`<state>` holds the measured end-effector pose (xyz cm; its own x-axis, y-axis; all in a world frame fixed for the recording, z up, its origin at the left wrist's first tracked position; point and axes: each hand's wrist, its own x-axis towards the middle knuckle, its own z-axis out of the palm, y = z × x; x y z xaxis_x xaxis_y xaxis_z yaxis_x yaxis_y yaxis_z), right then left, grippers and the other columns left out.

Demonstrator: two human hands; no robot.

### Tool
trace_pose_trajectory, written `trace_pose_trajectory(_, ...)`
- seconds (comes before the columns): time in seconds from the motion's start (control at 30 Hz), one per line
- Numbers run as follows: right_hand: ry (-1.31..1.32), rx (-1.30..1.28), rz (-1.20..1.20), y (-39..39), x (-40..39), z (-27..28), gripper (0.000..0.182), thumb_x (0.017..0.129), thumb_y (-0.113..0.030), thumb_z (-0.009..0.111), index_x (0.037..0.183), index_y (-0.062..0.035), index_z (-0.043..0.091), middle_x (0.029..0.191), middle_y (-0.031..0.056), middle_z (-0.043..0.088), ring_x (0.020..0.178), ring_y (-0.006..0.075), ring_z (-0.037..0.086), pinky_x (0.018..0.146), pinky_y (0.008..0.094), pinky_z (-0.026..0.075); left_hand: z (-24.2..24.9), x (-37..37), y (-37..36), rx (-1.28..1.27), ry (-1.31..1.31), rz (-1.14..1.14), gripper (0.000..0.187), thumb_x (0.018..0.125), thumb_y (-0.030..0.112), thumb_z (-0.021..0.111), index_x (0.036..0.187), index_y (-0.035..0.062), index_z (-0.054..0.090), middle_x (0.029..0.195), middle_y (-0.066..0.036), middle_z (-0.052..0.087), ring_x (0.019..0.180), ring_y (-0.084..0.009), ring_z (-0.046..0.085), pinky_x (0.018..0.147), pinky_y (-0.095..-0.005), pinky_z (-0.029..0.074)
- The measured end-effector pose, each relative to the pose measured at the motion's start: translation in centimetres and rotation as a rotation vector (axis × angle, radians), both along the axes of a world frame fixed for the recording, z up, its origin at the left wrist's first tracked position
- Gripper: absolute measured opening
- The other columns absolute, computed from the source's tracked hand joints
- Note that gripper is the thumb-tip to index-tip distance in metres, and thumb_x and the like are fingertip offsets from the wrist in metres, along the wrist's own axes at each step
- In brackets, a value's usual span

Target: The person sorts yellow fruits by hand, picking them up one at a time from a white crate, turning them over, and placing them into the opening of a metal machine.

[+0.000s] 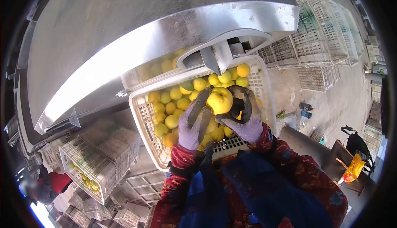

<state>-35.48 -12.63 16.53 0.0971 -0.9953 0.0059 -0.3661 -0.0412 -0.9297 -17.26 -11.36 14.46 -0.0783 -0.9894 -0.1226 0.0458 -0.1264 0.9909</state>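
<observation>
Holding one round yellow fruit point(220, 100) between them, the left grip point(193, 119) and the right grip point(248, 118) are both closed around it. Both wear pale purple gloves with dark, dirty fingers. The left fingers press on the fruit's left side, and the right fingers and thumb curl around its right side. The fruit is up over a big white crate point(144, 120), which sits just under both grips. Lots more fruits point(170, 121) lie in the crate, below the grips and to the left of them, with some past the fingertips too. Most are yellow, and a few look a bit green or orange. Past the grips, a big shiny metal machine point(165, 21) leans out over the far edge of the crate. Well off to the right of the grips are tall stacks of crates point(326, 29), two bottles point(306, 110) on the floor and a bright yellow bag point(354, 168). Down to the left of the grips, well apart, a tilted crate point(101, 186) has yellow fruits in it.
</observation>
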Motion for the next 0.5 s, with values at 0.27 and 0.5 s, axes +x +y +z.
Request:
trace_pose_trajectory(0.27, 0.309, -0.342, -0.231, -10.0, 2.0, -3.8, 0.065, 0.073, -0.026, 0.084, 0.117, 0.0039, 0.048, 0.109, 0.0249, 0.056, 0.092, 0.0451, 0.058, 0.080, 0.0491, 0.049, -1.3, 0.6, -3.0, -0.270, -0.333, 0.097, 0.045, 0.094, -0.004, 0.051, 0.139, -0.0030, 0.047, 0.125, -0.017, 0.063, 0.113, -0.0255, 0.064, 0.096, -0.0366, 0.054)
trace_pose_trajectory(0.5, -0.129, -0.036, -0.245, -11.1, 1.7, 0.3, 0.069, 0.074, -0.018, 0.085, 0.127, 0.0032, 0.048, 0.115, 0.0229, 0.060, 0.096, 0.0414, 0.063, 0.083, 0.0488, 0.051, 0.9, 1.2, -2.3, 0.226, 0.302, 0.175, 0.077, 0.080, 0.016, 0.069, 0.147, -0.0016, 0.037, 0.139, -0.018, 0.050, 0.127, -0.0239, 0.051, 0.108, -0.0356, 0.042)
